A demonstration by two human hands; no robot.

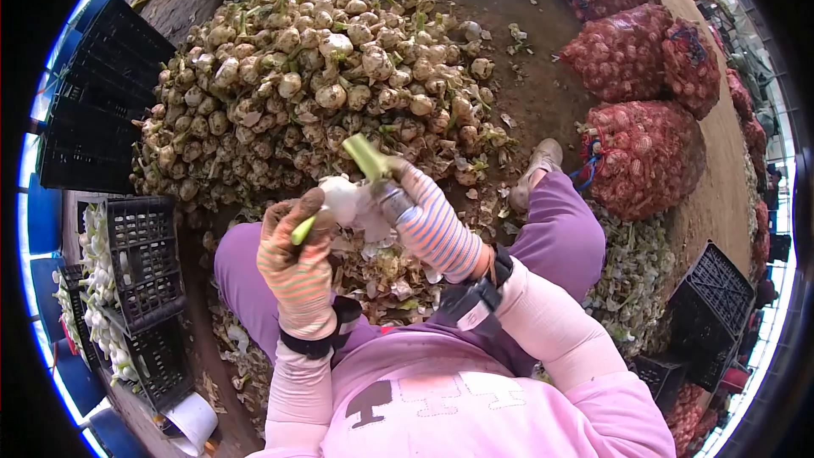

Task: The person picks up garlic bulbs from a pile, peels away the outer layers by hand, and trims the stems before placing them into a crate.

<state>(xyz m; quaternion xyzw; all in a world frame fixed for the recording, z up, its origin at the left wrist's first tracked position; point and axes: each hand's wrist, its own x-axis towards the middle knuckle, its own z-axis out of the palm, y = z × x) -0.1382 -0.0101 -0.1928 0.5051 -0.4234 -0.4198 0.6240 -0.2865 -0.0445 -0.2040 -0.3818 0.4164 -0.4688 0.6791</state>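
My left hand [297, 263], in a striped, soiled work glove, is closed around a white peeled garlic bulb [340, 198]. A short green stem [303, 229] pokes out between its fingers. Just to the right, my right hand [428, 220], in a matching striped glove, grips a pale green stalk [366, 157] pointing up and left. Whitish loose skin [375, 222] hangs between the two hands, partly smeared by motion. Something grey wraps or lies by the right fingers; I cannot make out what. Ahead of both hands is a big heap of unpeeled bulbs [297, 85] with dirty skins.
Red mesh sacks of bulbs [646, 157] stand at the right. Black crates [148, 263] at the left hold white bulbs with green stems [100, 263]. Another black crate [712, 297] is at the lower right. Peelings [386, 276] litter the ground between my legs.
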